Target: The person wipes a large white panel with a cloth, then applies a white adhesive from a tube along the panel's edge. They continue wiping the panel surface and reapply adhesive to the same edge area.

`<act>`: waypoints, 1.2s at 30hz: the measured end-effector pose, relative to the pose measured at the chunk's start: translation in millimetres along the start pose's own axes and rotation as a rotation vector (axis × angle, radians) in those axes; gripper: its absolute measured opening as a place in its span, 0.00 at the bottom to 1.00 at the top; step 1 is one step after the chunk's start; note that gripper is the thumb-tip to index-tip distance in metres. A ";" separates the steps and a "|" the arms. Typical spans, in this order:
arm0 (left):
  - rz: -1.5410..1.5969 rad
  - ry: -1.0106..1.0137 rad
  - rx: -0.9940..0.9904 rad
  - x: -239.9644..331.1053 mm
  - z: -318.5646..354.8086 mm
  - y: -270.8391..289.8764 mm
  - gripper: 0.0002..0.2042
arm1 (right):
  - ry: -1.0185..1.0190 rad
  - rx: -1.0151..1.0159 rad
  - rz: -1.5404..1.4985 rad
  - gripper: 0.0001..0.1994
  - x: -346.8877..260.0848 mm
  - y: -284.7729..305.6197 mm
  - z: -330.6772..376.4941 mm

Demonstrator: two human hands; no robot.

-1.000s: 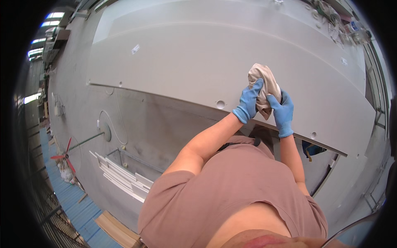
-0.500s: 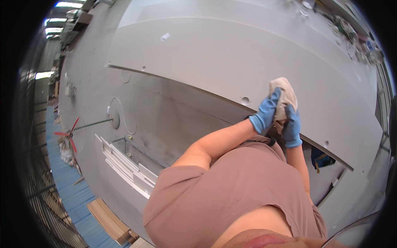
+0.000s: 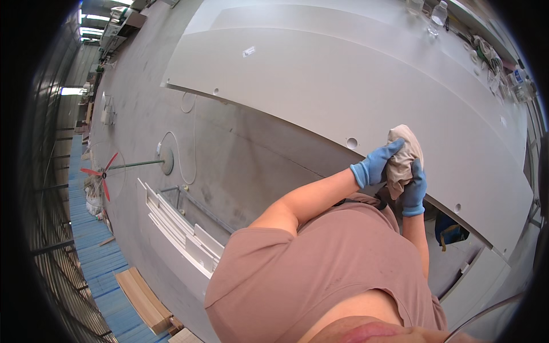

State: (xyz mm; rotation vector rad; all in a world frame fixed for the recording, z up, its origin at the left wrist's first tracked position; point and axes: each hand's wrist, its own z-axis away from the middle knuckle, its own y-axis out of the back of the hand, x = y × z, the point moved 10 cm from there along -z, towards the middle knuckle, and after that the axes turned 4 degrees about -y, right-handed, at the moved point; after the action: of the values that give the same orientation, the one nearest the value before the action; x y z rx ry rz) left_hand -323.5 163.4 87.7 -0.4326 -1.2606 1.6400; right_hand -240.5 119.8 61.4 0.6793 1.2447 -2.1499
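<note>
Both my hands wear blue gloves and hold a bunched beige cloth (image 3: 405,150) close in front of my body. My left hand (image 3: 380,162) grips its left side, with the thumb and fingers pressed against it. On the other side my right hand (image 3: 415,188) is closed around the cloth's lower right part. Beneath the cloth lies the near edge of a long, pale grey panel (image 3: 297,86). Round holes run along this edge, one (image 3: 351,143) just left of my left hand. A small white label (image 3: 248,52) sticks to the panel's far left part.
Clear plastic bottles (image 3: 438,17) and assorted items stand beyond the panel at the far right. Left of me, white strips (image 3: 183,234) rest on a metal-framed rack. A stand fan with red blades (image 3: 104,174) is farther left. Brown boards (image 3: 143,300) lie at lower left.
Both hands, still gripping the cloth, have moved slightly right and nearer in the picture. The whole view has shifted, with the panel, fan and rack appearing a little farther right.
</note>
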 end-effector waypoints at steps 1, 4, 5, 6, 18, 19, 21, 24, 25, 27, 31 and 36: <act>0.008 0.012 -0.010 -0.2 3.7 -1.0 0.29 | -0.023 -0.069 -0.072 0.26 3.6 -6.6 2.1; -0.019 -0.003 -0.025 -0.9 14.4 -3.7 0.25 | -0.101 -0.126 -0.286 0.28 15.4 -12.3 9.0; -0.025 0.046 0.016 -7.2 18.1 0.8 0.25 | -0.118 -0.045 -0.261 0.28 18.7 -2.9 11.3; 0.017 0.069 -0.034 -11.1 21.5 -3.8 0.26 | -0.142 -0.023 -0.271 0.27 23.3 -0.5 13.1; -0.598 -0.091 0.219 5.9 32.0 41.2 0.22 | 0.199 0.242 -0.043 0.22 -69.9 92.9 2.8; -0.349 -0.021 0.360 1.7 39.1 62.4 0.21 | 0.286 0.371 0.150 0.22 -90.9 114.0 2.8; -0.349 -0.066 0.416 16.9 52.7 83.5 0.22 | 0.509 0.534 0.530 0.22 -128.6 135.0 4.8; -0.303 -0.157 0.441 49.7 69.5 108.0 0.23 | 0.591 0.669 0.665 0.23 -143.2 156.2 -1.1; -0.330 -0.193 0.482 61.7 77.3 115.8 0.24 | 0.561 0.691 0.537 0.23 -140.8 165.4 -4.4; -0.396 -0.230 0.518 72.2 85.5 119.3 0.26 | 0.556 0.603 0.367 0.23 -142.8 159.3 -8.5; -0.502 -0.330 0.408 76.0 64.3 81.1 0.30 | 0.432 0.348 0.215 0.22 -147.9 92.0 -6.5; -0.019 -0.209 0.082 40.7 -0.8 16.4 0.37 | 0.206 0.112 0.293 0.26 -91.1 -27.8 1.4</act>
State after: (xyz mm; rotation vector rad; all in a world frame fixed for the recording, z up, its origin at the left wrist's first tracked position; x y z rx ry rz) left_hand -349.2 198.8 84.0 -0.2025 -1.3398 1.7486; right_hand -194.5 149.4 139.4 1.0831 1.0539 -1.9533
